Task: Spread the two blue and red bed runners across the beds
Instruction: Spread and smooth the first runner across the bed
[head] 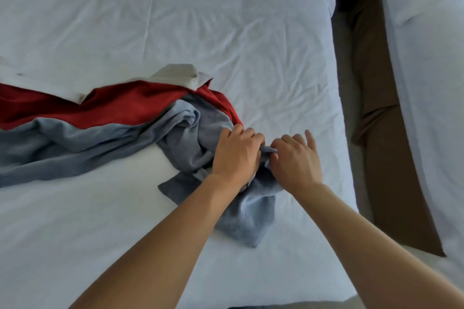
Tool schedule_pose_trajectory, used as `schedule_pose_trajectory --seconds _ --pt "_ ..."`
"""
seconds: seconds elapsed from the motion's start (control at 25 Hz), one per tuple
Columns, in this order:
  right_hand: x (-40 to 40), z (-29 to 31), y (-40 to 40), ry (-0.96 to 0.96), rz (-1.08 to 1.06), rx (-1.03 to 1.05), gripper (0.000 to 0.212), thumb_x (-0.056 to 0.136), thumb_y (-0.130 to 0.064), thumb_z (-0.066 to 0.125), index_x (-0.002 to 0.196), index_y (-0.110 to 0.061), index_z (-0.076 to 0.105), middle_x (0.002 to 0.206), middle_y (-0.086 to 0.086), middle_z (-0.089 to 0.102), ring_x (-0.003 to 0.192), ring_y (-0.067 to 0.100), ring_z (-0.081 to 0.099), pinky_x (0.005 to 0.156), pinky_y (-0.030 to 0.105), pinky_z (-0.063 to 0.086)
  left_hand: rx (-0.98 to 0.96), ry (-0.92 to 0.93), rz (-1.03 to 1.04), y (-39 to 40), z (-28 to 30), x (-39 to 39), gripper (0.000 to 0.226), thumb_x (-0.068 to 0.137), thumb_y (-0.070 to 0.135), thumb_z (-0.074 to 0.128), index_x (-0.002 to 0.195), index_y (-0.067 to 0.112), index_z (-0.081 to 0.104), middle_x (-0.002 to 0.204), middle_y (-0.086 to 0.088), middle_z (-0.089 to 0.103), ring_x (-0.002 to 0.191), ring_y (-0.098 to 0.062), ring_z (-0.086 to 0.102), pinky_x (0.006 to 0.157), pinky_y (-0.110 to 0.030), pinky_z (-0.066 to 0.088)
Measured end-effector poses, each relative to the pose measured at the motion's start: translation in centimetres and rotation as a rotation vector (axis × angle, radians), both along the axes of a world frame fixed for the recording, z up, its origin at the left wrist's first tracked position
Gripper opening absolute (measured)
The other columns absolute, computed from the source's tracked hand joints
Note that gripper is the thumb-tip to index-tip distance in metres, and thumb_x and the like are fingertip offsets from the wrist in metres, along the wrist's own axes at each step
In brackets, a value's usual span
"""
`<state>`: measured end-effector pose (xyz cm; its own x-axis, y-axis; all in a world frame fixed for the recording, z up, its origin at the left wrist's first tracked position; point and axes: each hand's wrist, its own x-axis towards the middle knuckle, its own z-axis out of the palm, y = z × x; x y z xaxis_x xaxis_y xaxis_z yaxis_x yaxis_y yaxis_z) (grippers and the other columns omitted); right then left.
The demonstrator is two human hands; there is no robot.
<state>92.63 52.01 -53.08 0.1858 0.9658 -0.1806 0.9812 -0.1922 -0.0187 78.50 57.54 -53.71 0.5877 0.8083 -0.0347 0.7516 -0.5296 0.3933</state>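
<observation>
A blue and red bed runner (105,118) lies crumpled across the left half of the near bed (226,32), which is covered in a wrinkled white sheet. Its pale backing shows at the top fold. The bunched blue end sits near the bed's middle right. My left hand (236,155) grips that bunched blue cloth. My right hand (296,160) pinches a fold of the same blue cloth right beside it, with some fingers lifted. Only one runner is in view.
A second bed with white bedding (426,70) stands to the right. A narrow gap with brown floor (381,158) runs between the two beds. The near bed's right edge lies just past my right hand.
</observation>
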Motion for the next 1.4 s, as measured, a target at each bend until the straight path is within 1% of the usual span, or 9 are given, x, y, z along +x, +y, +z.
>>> schedule_pose_trajectory --seconds 0.16,0.28,0.36,0.52,0.64,0.84,1.04,1.2,1.4 --pt "7.4 -0.1 1.1 -0.041 -0.022 0.020 0.011 0.089 -0.023 0.059 0.083 -0.017 0.065 0.087 0.001 0.066 0.096 0.027 0.060 0.117 0.048 0.025 -0.025 -0.052 0.041 0.6 -0.2 7.7 0.015 0.095 0.028 0.052 0.103 0.023 0.064 0.101 0.006 0.064 0.101 -0.020 0.053 0.086 -0.035 0.038" --pt "10.1 0.0 1.2 0.032 -0.045 0.058 0.022 0.088 -0.018 0.058 0.109 -0.017 0.067 0.106 0.003 0.067 0.106 0.028 0.058 0.119 0.046 0.021 -0.122 -0.126 0.066 1.0 0.0 9.5 0.025 0.091 0.020 0.060 0.115 0.018 0.063 0.115 0.000 0.060 0.109 -0.022 0.053 0.093 -0.037 0.041" --pt "9.4 0.3 1.0 0.108 -0.028 0.081 0.033 0.084 -0.013 0.059 0.117 -0.015 0.064 0.110 0.005 0.066 0.107 0.030 0.058 0.118 0.048 0.024 -0.097 -0.160 0.136 0.3 -0.1 7.5 0.025 0.086 0.019 0.065 0.111 0.016 0.062 0.112 0.000 0.057 0.105 -0.022 0.053 0.089 -0.039 0.046" --pt "4.7 0.1 0.3 0.221 0.130 0.121 0.012 0.084 -0.016 0.061 0.092 -0.010 0.068 0.095 0.009 0.066 0.095 0.034 0.059 0.113 0.053 0.029 -0.039 -0.075 0.244 -3.7 -2.3 0.1 0.014 0.083 0.023 0.067 0.096 0.021 0.061 0.097 0.005 0.056 0.090 -0.018 0.052 0.080 -0.039 0.048" --pt "2.7 -0.8 0.4 0.210 0.172 0.029 0.016 0.087 -0.024 0.056 0.094 -0.015 0.067 0.100 0.004 0.065 0.107 0.028 0.056 0.118 0.048 0.022 -0.059 -0.029 0.226 -5.4 -3.9 -1.7 0.019 0.082 0.031 0.065 0.100 0.023 0.063 0.099 0.008 0.058 0.092 -0.016 0.053 0.081 -0.035 0.047" --pt "2.4 -1.9 -0.3 0.158 0.122 -0.013 0.014 0.083 -0.029 0.060 0.091 -0.017 0.061 0.091 0.001 0.061 0.096 0.025 0.055 0.114 0.044 0.026 -0.051 -0.068 0.035 -5.2 -4.3 0.6 0.026 0.081 0.047 0.064 0.093 0.023 0.064 0.096 0.007 0.063 0.099 -0.017 0.054 0.091 -0.034 0.043" --pt "2.6 -3.2 -2.7 0.037 -0.033 -0.076 0.007 0.086 -0.025 0.058 0.083 -0.019 0.060 0.089 0.001 0.067 0.094 0.026 0.057 0.106 0.039 0.029 0.003 0.151 -0.056 -5.5 -4.9 1.3 0.018 0.089 0.031 0.058 0.103 0.022 0.066 0.098 0.003 0.064 0.100 -0.021 0.056 0.091 -0.038 0.043" --pt "4.3 -3.5 -4.1 0.013 -0.100 -0.100 0.011 0.089 -0.020 0.055 0.081 -0.019 0.062 0.082 0.000 0.065 0.093 0.025 0.058 0.105 0.037 0.027 -0.044 0.143 -0.096 -5.7 -4.2 4.1 0.014 0.092 0.023 0.056 0.086 0.023 0.068 0.084 0.003 0.069 0.085 -0.020 0.063 0.083 -0.036 0.042" --pt "9.1 -2.1 -3.6 -0.031 -0.058 -0.060 0.012 0.089 -0.018 0.053 0.083 -0.019 0.063 0.083 0.000 0.063 0.093 0.027 0.056 0.110 0.039 0.024 -0.177 0.029 0.025 -8.4 -2.5 10.8 0.007 0.084 0.024 0.063 0.077 0.024 0.065 0.075 0.003 0.069 0.072 -0.020 0.066 0.071 -0.033 0.047"
